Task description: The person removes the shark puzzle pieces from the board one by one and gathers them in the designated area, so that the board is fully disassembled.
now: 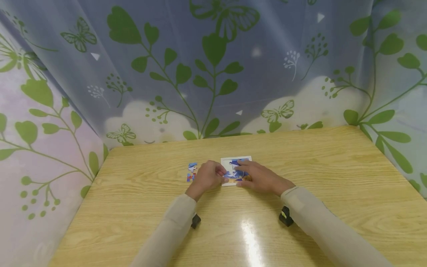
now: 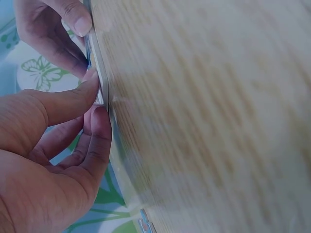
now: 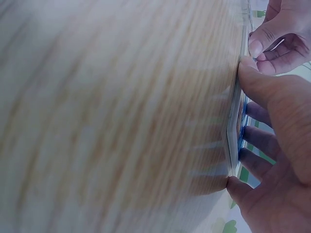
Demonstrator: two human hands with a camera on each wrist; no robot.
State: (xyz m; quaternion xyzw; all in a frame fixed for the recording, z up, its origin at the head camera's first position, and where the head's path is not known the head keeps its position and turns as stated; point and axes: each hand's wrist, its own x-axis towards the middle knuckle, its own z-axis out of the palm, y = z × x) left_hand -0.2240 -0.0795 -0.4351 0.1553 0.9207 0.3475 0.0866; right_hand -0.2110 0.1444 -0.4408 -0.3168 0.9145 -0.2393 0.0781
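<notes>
A jigsaw puzzle board (image 1: 235, 158) with a white border and a blue picture lies flat on the table. My left hand (image 1: 209, 176) is at its front left corner, thumb and curled fingers pinching the border; the left wrist view shows the thumb tip (image 2: 92, 80) on that edge. From the right, my right hand (image 1: 261, 177) rests on the board with spread, fairly straight fingers. Its thumb (image 3: 252, 80) touches the front edge, and several fingertips lie on the picture. Both hands cover part of the picture.
Loose colourful puzzle pieces (image 1: 191, 172) lie left of the board, partly behind my left hand. The wooden table (image 1: 227, 230) reaches back to a leaf-printed curtain (image 1: 213, 104). Dark wrist devices (image 1: 285, 216) sit below the sleeves.
</notes>
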